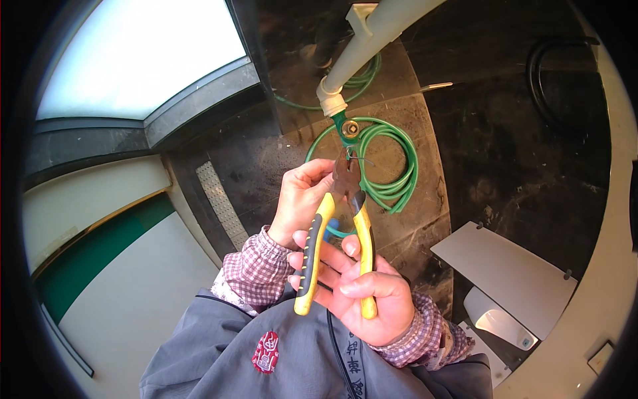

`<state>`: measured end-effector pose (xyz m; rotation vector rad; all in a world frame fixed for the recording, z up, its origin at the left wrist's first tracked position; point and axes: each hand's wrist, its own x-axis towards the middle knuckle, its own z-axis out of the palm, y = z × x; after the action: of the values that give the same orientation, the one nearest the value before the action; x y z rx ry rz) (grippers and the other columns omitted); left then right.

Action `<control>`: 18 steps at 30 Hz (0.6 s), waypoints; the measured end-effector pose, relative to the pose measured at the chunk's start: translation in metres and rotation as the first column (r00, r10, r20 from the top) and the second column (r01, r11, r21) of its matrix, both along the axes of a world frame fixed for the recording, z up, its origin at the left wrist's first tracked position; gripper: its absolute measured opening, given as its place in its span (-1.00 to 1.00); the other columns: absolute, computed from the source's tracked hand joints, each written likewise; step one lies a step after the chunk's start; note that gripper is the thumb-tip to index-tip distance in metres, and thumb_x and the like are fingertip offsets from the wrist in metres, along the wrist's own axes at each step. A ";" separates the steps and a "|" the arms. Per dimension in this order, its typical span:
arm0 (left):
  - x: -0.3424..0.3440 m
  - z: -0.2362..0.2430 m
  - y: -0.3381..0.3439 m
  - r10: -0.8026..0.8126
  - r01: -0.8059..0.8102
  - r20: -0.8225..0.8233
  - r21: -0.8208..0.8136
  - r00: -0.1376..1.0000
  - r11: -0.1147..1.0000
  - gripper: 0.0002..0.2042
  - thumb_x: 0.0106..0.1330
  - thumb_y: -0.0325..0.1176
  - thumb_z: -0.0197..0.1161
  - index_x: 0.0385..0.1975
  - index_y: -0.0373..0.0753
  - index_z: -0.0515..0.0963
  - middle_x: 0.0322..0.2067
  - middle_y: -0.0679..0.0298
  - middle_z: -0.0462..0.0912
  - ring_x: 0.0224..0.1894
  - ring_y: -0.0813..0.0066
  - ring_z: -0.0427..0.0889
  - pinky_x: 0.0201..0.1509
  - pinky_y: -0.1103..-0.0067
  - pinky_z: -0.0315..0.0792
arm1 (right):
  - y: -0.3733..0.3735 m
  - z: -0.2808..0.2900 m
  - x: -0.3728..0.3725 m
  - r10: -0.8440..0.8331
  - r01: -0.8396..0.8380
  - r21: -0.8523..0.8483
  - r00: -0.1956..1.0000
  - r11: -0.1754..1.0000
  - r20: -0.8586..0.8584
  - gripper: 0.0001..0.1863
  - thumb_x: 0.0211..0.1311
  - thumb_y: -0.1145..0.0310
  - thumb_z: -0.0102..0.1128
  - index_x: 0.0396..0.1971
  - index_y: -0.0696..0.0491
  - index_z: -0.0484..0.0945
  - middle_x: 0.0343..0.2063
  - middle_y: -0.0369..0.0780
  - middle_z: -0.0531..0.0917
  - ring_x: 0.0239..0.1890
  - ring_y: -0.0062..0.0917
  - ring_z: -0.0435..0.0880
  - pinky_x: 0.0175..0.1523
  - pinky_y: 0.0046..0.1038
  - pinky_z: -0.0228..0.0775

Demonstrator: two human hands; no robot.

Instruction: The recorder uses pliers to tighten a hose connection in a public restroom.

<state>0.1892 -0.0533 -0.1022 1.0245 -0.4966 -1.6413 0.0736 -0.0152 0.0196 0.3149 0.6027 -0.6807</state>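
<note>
Combination pliers with yellow and black handles lie across my right hand. Its fingers and thumb wrap the handles, which are spread apart. The dark jaws point away from me, at the lower end of a green tap with a brass-coloured round part. A thin wire sticks out to the right beside the jaws. My left hand is closed just left of the jaws, finger and thumb pinched together near the tap outlet. What that pinch holds is hidden behind the pliers.
A white pipe comes down from the upper right to the tap. Coiled green hose lies below it on dark tiles. To the right is a white urinal beside a grey partition panel; a bright window is at upper left.
</note>
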 end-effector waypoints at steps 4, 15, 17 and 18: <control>0.001 -0.002 0.001 -0.002 0.004 -0.039 0.034 0.999 0.999 -0.87 0.22 -0.53 0.05 -0.30 -0.43 0.47 -0.49 0.27 0.58 -0.50 0.64 0.53 -0.39 0.73 0.41 | 0.000 0.002 0.006 -0.024 0.023 -0.038 0.999 0.999 -0.047 -0.55 -0.11 0.74 -0.16 -0.22 -0.10 0.31 0.12 -0.07 0.25 0.21 -0.16 0.16 0.24 -0.15 -0.01; 0.001 -0.024 0.002 -0.044 0.048 -0.100 0.039 0.994 0.998 -0.89 0.22 -0.52 0.05 -0.32 -0.39 0.46 -0.43 0.16 0.60 -0.42 0.49 0.60 -0.31 0.62 0.51 | 0.028 -0.055 -0.005 0.023 -0.036 -0.278 0.999 0.960 -0.047 -0.54 -0.15 0.78 -0.12 -0.24 -0.07 0.26 0.18 -0.09 0.14 0.18 -0.06 0.18 0.25 -0.06 -0.01; 0.002 -0.026 0.001 -0.068 0.069 -0.083 0.014 0.994 0.998 -0.89 0.22 -0.51 0.05 -0.32 -0.39 0.46 -0.43 0.15 0.59 -0.43 0.47 0.60 -0.31 0.60 0.52 | 0.028 -0.056 -0.005 0.018 -0.026 -0.277 0.999 0.960 -0.029 -0.54 -0.15 0.78 -0.12 -0.25 -0.07 0.26 0.18 -0.09 0.14 0.18 -0.07 0.19 0.25 -0.06 -0.01; 0.002 -0.026 -0.001 -0.090 0.090 -0.074 -0.011 0.993 0.996 -0.89 0.22 -0.50 0.05 -0.31 -0.38 0.46 -0.43 0.14 0.59 -0.44 0.45 0.60 -0.31 0.57 0.53 | 0.029 -0.057 -0.006 0.014 -0.019 -0.278 1.000 0.960 -0.020 -0.55 -0.15 0.78 -0.13 -0.25 -0.07 0.26 0.19 -0.10 0.13 0.17 -0.08 0.20 0.24 -0.06 0.00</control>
<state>0.1917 -0.0545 -0.1283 0.9430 -0.5051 -1.7496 0.0681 0.0136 -0.0369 0.0416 0.5179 -0.7422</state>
